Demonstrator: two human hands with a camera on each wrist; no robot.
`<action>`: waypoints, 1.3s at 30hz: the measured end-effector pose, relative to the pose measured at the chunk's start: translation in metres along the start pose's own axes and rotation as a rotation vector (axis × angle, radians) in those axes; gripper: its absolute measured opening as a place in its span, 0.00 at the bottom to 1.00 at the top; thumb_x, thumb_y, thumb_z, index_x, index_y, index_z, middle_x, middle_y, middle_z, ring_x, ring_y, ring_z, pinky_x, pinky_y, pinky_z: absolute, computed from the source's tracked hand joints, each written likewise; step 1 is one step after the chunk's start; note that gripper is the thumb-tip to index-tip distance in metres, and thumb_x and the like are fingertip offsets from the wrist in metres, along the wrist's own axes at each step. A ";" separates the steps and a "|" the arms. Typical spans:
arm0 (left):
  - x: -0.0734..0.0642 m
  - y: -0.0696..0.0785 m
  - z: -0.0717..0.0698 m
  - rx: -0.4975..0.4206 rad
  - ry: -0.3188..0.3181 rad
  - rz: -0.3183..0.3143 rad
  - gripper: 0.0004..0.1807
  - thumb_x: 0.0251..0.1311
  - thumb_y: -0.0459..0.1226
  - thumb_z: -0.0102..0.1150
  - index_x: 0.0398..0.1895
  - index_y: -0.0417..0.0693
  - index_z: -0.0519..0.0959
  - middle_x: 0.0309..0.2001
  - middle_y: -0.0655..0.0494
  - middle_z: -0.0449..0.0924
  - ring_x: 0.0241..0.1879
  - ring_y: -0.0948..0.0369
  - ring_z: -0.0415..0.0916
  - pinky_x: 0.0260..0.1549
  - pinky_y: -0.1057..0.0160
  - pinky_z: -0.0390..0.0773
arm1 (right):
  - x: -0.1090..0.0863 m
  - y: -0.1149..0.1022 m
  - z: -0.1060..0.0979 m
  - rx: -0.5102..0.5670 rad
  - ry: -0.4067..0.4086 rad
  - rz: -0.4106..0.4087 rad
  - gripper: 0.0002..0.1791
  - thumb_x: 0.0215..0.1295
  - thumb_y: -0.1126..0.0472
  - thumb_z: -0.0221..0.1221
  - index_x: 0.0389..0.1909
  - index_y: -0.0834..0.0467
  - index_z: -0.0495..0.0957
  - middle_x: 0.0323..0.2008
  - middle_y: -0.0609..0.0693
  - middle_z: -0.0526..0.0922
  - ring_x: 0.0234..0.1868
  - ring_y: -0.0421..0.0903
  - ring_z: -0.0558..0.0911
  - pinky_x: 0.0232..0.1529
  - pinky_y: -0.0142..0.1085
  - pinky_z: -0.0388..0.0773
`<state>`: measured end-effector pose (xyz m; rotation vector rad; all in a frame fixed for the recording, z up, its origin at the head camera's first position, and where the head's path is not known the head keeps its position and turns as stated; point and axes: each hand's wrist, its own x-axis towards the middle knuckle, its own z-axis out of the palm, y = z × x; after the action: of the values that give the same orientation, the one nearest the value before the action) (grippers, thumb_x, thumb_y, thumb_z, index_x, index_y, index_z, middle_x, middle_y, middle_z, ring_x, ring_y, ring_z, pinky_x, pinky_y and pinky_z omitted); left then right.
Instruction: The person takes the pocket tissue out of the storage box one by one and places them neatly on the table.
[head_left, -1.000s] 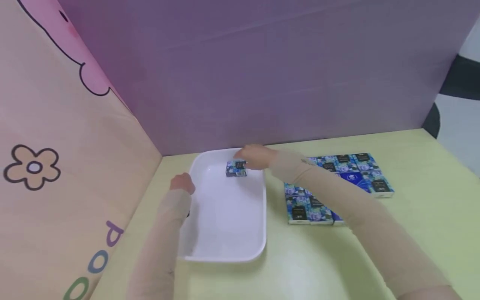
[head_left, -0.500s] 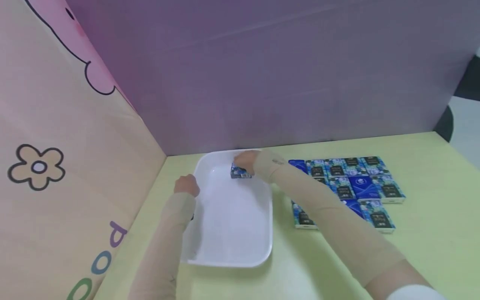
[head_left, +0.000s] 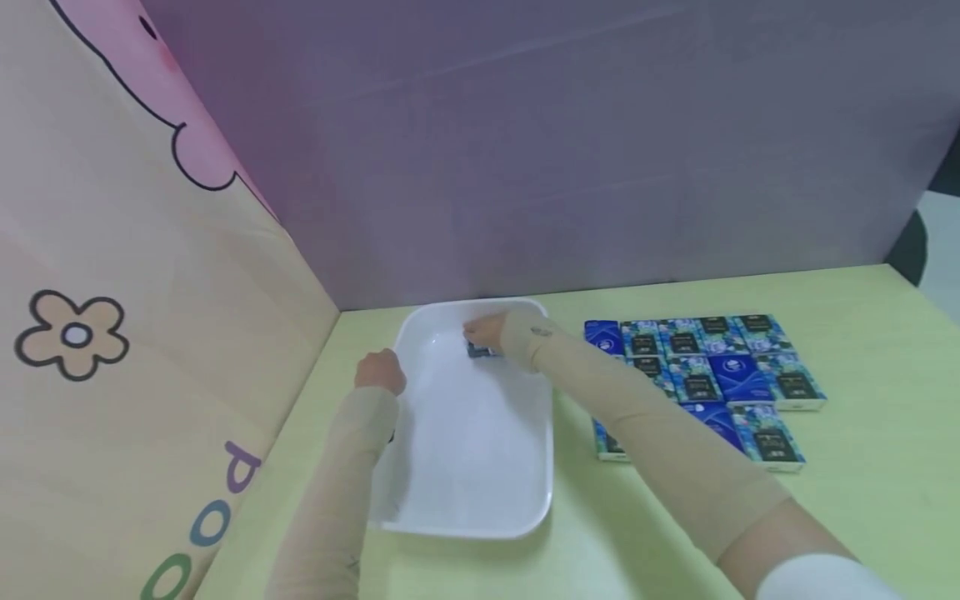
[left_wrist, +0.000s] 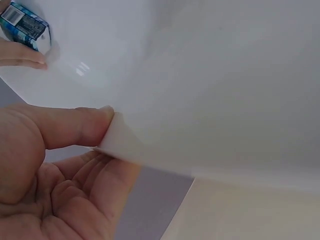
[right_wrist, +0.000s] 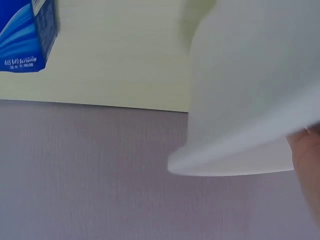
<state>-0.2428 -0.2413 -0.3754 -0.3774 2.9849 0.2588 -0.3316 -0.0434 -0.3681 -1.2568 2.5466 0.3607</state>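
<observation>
At the left rim of the white tray, my left hand pinches the edge, thumb inside and fingers beneath, as the left wrist view shows. Inside the tray's far end, my right hand holds a small tissue pack with a blue floral print. The left wrist view catches the pack with fingertips on both sides of it. Most of this pack is hidden behind the right hand in the head view. Only part of the right hand appears at the edge of the right wrist view, beyond the tray's wall.
To the tray's right, rows of tissue packs lie flat on the pale yellow table, some floral and some plain blue. My right forearm crosses over part of them. A purple backdrop stands behind, and a printed panel borders the left.
My right hand has shifted over the pack in the tray's far end and now covers more of it. The left hand stays at the rim. The head view has shifted slightly.
</observation>
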 end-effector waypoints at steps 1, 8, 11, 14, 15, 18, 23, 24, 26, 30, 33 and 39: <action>0.001 0.000 0.000 -0.001 0.000 0.000 0.09 0.56 0.30 0.47 0.35 0.32 0.76 0.26 0.43 0.77 0.30 0.50 0.77 0.32 0.55 0.80 | -0.003 -0.002 -0.003 0.033 -0.009 0.009 0.26 0.71 0.66 0.32 0.70 0.57 0.50 0.71 0.51 0.49 0.72 0.47 0.49 0.71 0.37 0.44; 0.002 -0.001 -0.001 0.010 0.006 0.010 0.10 0.55 0.31 0.47 0.35 0.32 0.76 0.28 0.41 0.78 0.33 0.48 0.77 0.35 0.54 0.80 | -0.009 -0.008 -0.015 -0.111 -0.043 -0.005 0.26 0.70 0.68 0.36 0.68 0.58 0.53 0.70 0.52 0.53 0.71 0.48 0.52 0.71 0.37 0.47; 0.001 0.002 -0.003 0.016 0.009 0.009 0.10 0.55 0.30 0.48 0.35 0.32 0.76 0.29 0.41 0.78 0.34 0.47 0.78 0.35 0.54 0.80 | -0.014 -0.009 -0.014 -0.118 0.006 0.008 0.24 0.69 0.68 0.39 0.65 0.57 0.59 0.68 0.52 0.60 0.69 0.49 0.58 0.70 0.38 0.52; -0.001 0.005 -0.004 0.010 0.006 -0.001 0.10 0.55 0.30 0.48 0.36 0.31 0.76 0.30 0.40 0.78 0.34 0.46 0.78 0.35 0.54 0.80 | -0.024 -0.011 -0.010 0.012 0.083 0.075 0.19 0.69 0.64 0.43 0.58 0.52 0.66 0.61 0.49 0.70 0.63 0.47 0.67 0.66 0.40 0.59; -0.002 0.005 -0.003 0.018 0.009 0.000 0.11 0.55 0.31 0.48 0.37 0.31 0.76 0.30 0.39 0.79 0.34 0.46 0.78 0.35 0.54 0.80 | -0.029 -0.012 -0.008 0.082 0.094 0.115 0.18 0.69 0.62 0.43 0.58 0.49 0.66 0.60 0.47 0.70 0.63 0.46 0.67 0.66 0.40 0.59; -0.002 0.006 -0.001 0.038 0.020 0.010 0.11 0.55 0.31 0.48 0.37 0.31 0.76 0.30 0.39 0.79 0.34 0.46 0.79 0.34 0.54 0.81 | -0.041 -0.014 -0.006 0.235 0.116 0.199 0.18 0.69 0.57 0.43 0.58 0.43 0.66 0.60 0.42 0.70 0.63 0.44 0.67 0.66 0.41 0.59; 0.000 0.006 -0.001 0.066 0.032 0.023 0.11 0.54 0.31 0.49 0.36 0.31 0.76 0.29 0.39 0.79 0.33 0.46 0.79 0.32 0.54 0.81 | -0.043 -0.013 -0.009 0.107 0.083 0.161 0.24 0.65 0.64 0.47 0.62 0.44 0.63 0.62 0.41 0.68 0.64 0.42 0.65 0.67 0.38 0.58; 0.001 0.006 -0.002 0.068 0.032 0.022 0.11 0.54 0.31 0.49 0.36 0.31 0.76 0.29 0.39 0.79 0.32 0.46 0.79 0.32 0.55 0.81 | -0.040 -0.012 -0.009 0.073 0.080 0.145 0.25 0.63 0.66 0.49 0.61 0.45 0.64 0.60 0.41 0.70 0.62 0.42 0.67 0.65 0.38 0.60; 0.001 0.005 -0.003 0.068 0.028 0.016 0.11 0.54 0.31 0.49 0.35 0.31 0.76 0.29 0.39 0.79 0.32 0.46 0.79 0.31 0.55 0.81 | -0.034 -0.010 -0.008 0.056 0.077 0.134 0.27 0.58 0.65 0.55 0.59 0.46 0.66 0.56 0.41 0.73 0.58 0.41 0.70 0.63 0.36 0.64; 0.002 0.005 -0.006 0.059 0.023 0.019 0.11 0.53 0.30 0.48 0.35 0.31 0.76 0.29 0.39 0.79 0.32 0.46 0.79 0.30 0.55 0.81 | -0.023 -0.007 -0.005 0.098 0.073 0.139 0.27 0.46 0.66 0.62 0.51 0.47 0.71 0.45 0.41 0.77 0.46 0.40 0.74 0.54 0.34 0.70; 0.001 0.004 -0.006 0.057 0.013 0.022 0.11 0.54 0.30 0.48 0.35 0.30 0.76 0.28 0.39 0.79 0.32 0.46 0.79 0.30 0.55 0.81 | -0.017 -0.004 -0.003 0.170 0.062 0.157 0.24 0.43 0.67 0.62 0.45 0.48 0.72 0.39 0.41 0.77 0.40 0.40 0.74 0.48 0.32 0.72; 0.003 0.001 -0.009 0.067 0.014 0.002 0.11 0.55 0.30 0.47 0.35 0.30 0.76 0.27 0.41 0.79 0.30 0.49 0.78 0.29 0.58 0.81 | -0.006 0.004 -0.009 0.135 0.125 0.108 0.19 0.40 0.63 0.64 0.39 0.55 0.74 0.34 0.45 0.76 0.36 0.43 0.74 0.41 0.33 0.74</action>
<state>-0.2464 -0.2423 -0.3667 -0.3702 2.9985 0.1569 -0.3324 -0.0399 -0.3577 -1.1288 2.7000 0.1329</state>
